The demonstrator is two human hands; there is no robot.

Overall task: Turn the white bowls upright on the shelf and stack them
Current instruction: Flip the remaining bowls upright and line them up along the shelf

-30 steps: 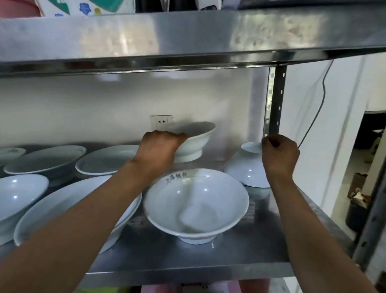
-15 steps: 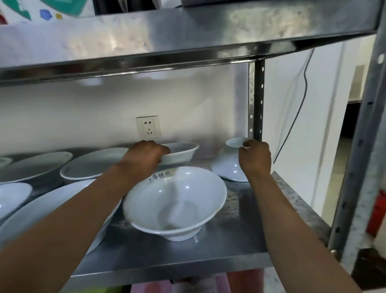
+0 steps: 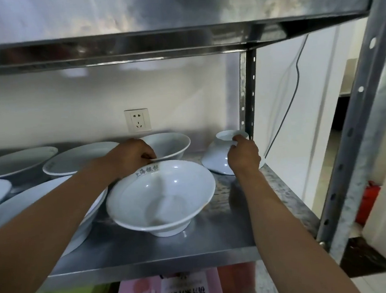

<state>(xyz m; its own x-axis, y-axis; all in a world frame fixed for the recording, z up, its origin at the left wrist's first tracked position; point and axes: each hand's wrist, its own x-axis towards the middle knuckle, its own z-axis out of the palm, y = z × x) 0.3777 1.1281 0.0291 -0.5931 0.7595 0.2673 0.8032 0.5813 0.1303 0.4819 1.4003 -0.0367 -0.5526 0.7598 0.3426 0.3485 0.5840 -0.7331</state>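
Both hands are on bowls: left hand (image 3: 131,157) pinches the rim of the upright back bowl (image 3: 167,145), right hand (image 3: 242,153) grips the foot of the upside-down bowl (image 3: 217,158) at 2 o'clock on the shelf (image 3: 219,240) — looks like glazed ceramic, so probably heavyish, slick and chippable, foot's the best handle.

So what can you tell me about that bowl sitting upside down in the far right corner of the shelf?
The upside-down bowl is white and glossy, seemingly ceramic, flaring from a small round foot ring on top to a wide rim on the steel shelf. It sits beside the rear post. The right hand grips its foot ring; no other bowl touches it.
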